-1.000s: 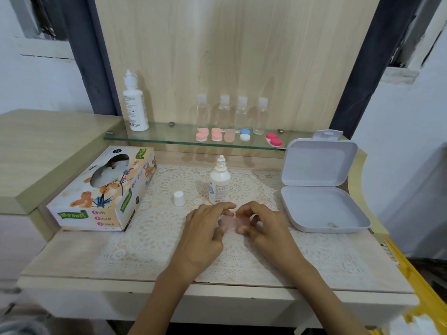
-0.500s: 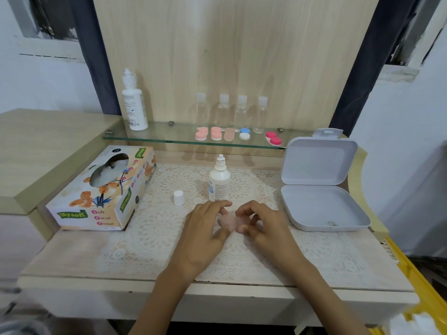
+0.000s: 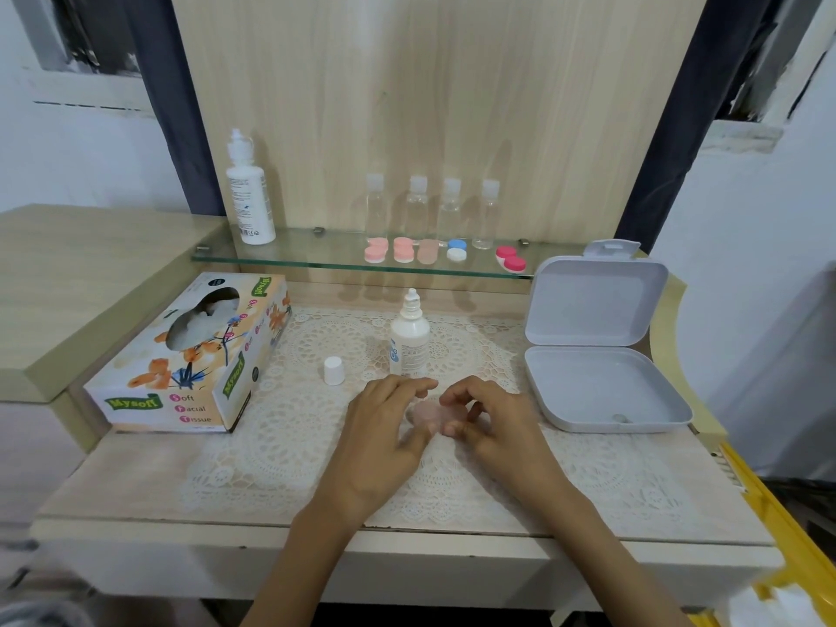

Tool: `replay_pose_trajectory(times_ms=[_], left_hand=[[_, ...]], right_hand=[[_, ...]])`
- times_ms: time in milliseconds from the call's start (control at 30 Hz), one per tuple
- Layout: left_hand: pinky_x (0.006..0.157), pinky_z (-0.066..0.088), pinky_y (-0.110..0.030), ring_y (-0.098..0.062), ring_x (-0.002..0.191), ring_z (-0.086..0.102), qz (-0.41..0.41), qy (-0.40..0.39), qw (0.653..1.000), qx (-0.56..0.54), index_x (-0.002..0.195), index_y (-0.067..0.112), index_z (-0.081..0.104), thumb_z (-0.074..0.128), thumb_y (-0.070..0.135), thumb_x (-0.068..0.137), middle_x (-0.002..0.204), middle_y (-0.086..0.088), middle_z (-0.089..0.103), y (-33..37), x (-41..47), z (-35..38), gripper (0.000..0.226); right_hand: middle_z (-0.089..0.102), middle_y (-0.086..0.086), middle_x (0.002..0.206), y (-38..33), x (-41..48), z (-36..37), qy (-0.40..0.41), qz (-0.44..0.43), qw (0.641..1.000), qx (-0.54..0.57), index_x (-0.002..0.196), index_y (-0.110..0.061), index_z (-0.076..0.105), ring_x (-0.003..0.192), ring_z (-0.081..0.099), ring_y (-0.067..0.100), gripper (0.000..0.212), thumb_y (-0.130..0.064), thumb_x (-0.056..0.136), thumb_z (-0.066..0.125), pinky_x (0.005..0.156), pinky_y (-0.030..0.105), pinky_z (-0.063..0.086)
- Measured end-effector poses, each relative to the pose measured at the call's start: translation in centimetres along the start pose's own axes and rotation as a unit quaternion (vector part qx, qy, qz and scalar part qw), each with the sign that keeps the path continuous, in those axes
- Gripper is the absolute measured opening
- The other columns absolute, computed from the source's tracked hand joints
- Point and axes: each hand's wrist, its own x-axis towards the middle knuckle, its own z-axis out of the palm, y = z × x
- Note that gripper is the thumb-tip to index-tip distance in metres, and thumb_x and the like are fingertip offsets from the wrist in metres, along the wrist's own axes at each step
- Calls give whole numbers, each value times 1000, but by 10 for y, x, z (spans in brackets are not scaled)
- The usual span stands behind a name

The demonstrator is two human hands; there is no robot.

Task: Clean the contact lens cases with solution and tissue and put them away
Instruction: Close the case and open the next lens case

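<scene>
Nearest me, my left hand (image 3: 384, 427) and right hand (image 3: 493, 423) meet low over the lace mat (image 3: 280, 445) on the bench (image 3: 135, 472). Between them sits a pale pink contact lens case (image 3: 429, 411). The fingers of both hands are curled in on it, pinching it from either side, so neither hand is free. I judge this to be the handling step on this one case, opening it or readying it for a rinse; I cannot tell whether its lids are on. Just beyond the hands the small solution bottle (image 3: 409, 337) stands upright with its nozzle bare, and its white cap (image 3: 333, 370) stands apart to the left. The tissue box (image 3: 190, 355) lies farther left, and the open storage box (image 3: 601, 386) is to the right. On the glass shelf (image 3: 316, 260) at the back, more cases (image 3: 402, 250) wait in a row. Next, I reckon one hand must let go and reach the bottle while the other keeps the case level.
</scene>
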Motion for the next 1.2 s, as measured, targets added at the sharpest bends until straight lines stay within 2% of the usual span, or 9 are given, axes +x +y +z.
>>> replay_pose_trajectory(times_ms=[100, 200, 333, 500, 733, 833, 967, 1200], left_hand=[[102, 35, -34, 2, 112, 41, 7, 6, 1000, 1, 122, 32, 55, 62, 24, 88, 114, 22, 52, 2, 0, -1, 36], [100, 36, -31, 0, 111, 44, -8, 51, 999, -11, 117, 33, 57, 61, 24, 88, 113, 20, 53, 3, 0, -4, 31], [99, 29, -30, -6, 109, 47, -71, 119, 987, 84, 110, 36, 59, 63, 22, 81, 110, 20, 56, 1, -2, -8, 33], [97, 21, -27, -5, 109, 46, -110, 97, 980, 131, 109, 38, 59, 61, 25, 82, 108, 22, 57, -1, -2, -6, 30], [91, 16, -21, -4, 107, 46, -113, 105, 980, 125, 111, 38, 58, 60, 22, 83, 108, 23, 57, -2, -1, -7, 32], [94, 14, -21, -3, 111, 43, -102, 98, 984, 112, 113, 38, 56, 61, 21, 81, 111, 24, 52, -2, -1, -7, 37], [101, 9, -21, 0, 113, 39, -58, 75, 989, 114, 113, 40, 57, 53, 40, 76, 110, 25, 45, 1, -2, -6, 38], [104, 7, -31, 2, 112, 39, -26, 55, 984, 168, 106, 44, 62, 35, 68, 71, 100, 28, 46, 2, -2, -3, 50]], right_hand=[[65, -4, 88, 1, -1, 0, -1, 3, 1000, -1, 91, -24, 64, 80, 55, 8, 27, -3, 75, 71, 70, 18, 45], [64, -5, 88, -1, -1, -1, -4, 8, 1000, 1, 90, -25, 63, 80, 54, 8, 28, -3, 76, 72, 70, 18, 45], [62, -8, 90, -3, -3, -1, 0, 26, 1000, 7, 89, -27, 63, 80, 54, 7, 29, -2, 78, 70, 72, 17, 46], [61, -9, 91, -4, -4, -1, 0, 28, 1000, 7, 88, -30, 62, 81, 55, 7, 31, -2, 78, 70, 73, 15, 46], [62, -9, 91, -3, -3, -2, -5, 25, 1000, -2, 90, -29, 62, 82, 54, 6, 29, -5, 79, 72, 75, 16, 46], [62, -9, 92, -3, -4, -2, -7, 25, 1000, 3, 90, -31, 62, 81, 55, 6, 29, -5, 79, 71, 75, 16, 46], [62, -8, 92, 0, -3, -1, -7, 15, 1000, 0, 91, -29, 63, 81, 55, 7, 28, -6, 78, 72, 74, 17, 46], [63, -6, 91, 3, -1, 0, -4, 6, 1000, -3, 92, -27, 64, 82, 55, 8, 25, -8, 78, 73, 72, 16, 45]])
